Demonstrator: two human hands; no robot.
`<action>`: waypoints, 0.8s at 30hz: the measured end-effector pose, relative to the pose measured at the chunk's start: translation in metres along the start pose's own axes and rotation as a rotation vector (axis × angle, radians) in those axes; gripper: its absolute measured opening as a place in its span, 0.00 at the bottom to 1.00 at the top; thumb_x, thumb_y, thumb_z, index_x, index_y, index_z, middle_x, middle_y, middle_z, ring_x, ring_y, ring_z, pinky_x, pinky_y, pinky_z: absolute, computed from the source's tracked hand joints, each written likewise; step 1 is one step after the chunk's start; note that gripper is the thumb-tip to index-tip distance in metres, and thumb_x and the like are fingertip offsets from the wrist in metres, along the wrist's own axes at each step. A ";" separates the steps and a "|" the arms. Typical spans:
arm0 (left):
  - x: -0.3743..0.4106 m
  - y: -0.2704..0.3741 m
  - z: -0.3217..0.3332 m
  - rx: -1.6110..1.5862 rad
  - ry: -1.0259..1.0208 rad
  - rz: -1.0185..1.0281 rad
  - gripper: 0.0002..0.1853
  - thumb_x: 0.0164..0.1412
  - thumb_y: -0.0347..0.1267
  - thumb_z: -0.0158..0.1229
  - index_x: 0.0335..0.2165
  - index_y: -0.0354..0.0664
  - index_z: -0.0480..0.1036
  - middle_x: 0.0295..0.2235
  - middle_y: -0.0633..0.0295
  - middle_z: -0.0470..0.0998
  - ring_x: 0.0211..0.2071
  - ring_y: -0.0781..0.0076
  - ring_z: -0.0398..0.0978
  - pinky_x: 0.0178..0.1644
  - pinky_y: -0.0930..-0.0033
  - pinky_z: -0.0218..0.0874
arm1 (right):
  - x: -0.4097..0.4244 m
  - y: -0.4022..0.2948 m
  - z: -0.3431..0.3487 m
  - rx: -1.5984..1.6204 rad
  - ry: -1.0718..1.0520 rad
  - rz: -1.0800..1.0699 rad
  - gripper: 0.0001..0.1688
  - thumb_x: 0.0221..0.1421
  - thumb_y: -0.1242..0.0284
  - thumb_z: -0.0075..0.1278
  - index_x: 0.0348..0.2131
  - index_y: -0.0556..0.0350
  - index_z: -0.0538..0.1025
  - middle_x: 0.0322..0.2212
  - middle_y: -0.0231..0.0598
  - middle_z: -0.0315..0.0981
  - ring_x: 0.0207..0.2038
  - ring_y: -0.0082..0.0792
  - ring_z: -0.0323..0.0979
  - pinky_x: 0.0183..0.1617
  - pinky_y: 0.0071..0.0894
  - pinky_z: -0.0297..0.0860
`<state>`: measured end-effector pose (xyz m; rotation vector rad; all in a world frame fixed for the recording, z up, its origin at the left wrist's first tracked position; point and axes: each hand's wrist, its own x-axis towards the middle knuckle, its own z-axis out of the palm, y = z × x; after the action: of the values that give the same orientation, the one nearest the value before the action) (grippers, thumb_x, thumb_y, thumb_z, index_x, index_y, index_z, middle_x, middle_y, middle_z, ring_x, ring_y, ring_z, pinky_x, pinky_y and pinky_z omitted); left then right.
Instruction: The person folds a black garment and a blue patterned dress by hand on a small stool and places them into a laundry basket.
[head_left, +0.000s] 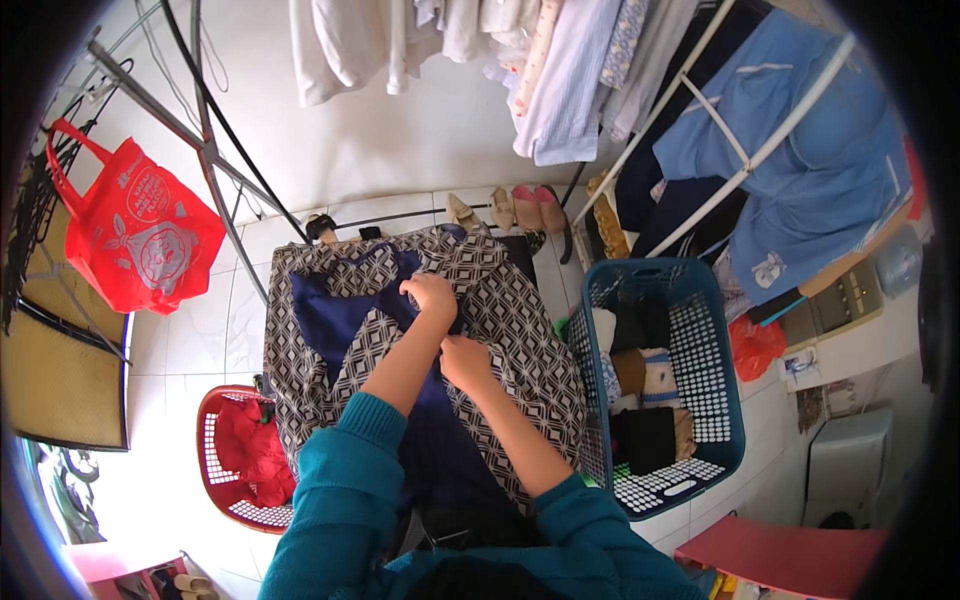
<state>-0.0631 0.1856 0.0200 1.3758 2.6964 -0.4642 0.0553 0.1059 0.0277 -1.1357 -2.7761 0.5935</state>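
A patterned garment (525, 315) in black and off-white geometric print, with navy blue panels, lies spread out in front of me. My left hand (431, 294) rests on its upper middle, over a navy part, with the fingers curled at the cloth. Lower and slightly to the right, my right hand (465, 364) touches the garment beside a navy strip, its fingers bent and partly hidden. Whether either hand pinches the cloth cannot be made out. The surface under the garment is mostly covered.
A blue plastic basket (589, 450) with folded clothes stands at the right, a red basket (206, 457) with red cloth at the left. Metal racks hold hanging clothes (559, 112) and a red bag (150, 225). Shoes (529, 208) line the wall.
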 end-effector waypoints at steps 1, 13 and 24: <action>0.003 0.005 -0.001 -0.092 -0.011 0.064 0.13 0.49 0.36 0.56 0.36 0.47 0.77 0.39 0.56 0.76 0.44 0.57 0.72 0.42 0.52 0.63 | -0.006 0.001 0.001 0.008 0.024 0.034 0.23 0.48 0.74 0.45 0.47 0.54 0.67 0.27 0.43 0.72 0.29 0.42 0.73 0.31 0.42 0.69; 0.066 -0.045 -0.098 -2.561 -0.348 0.096 0.20 0.61 0.42 0.40 0.41 0.40 0.69 0.38 0.55 0.76 0.37 0.57 0.74 0.44 0.53 0.66 | -0.023 0.010 -0.012 0.165 0.580 0.116 0.18 0.47 0.70 0.52 0.41 0.54 0.71 0.30 0.37 0.71 0.30 0.38 0.70 0.40 0.40 0.61; -0.037 -0.259 0.060 -2.920 0.575 -0.109 0.28 0.59 0.44 0.40 0.53 0.40 0.60 0.53 0.53 0.64 0.55 0.52 0.59 0.59 0.47 0.47 | -0.041 0.011 0.026 0.325 0.261 -0.069 0.21 0.46 0.76 0.53 0.44 0.48 0.73 0.46 0.40 0.62 0.48 0.42 0.61 0.50 0.44 0.61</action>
<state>-0.2528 -0.0035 0.0305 -0.0133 0.6579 2.5160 0.0865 0.0768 0.0025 -0.9663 -2.3805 0.7903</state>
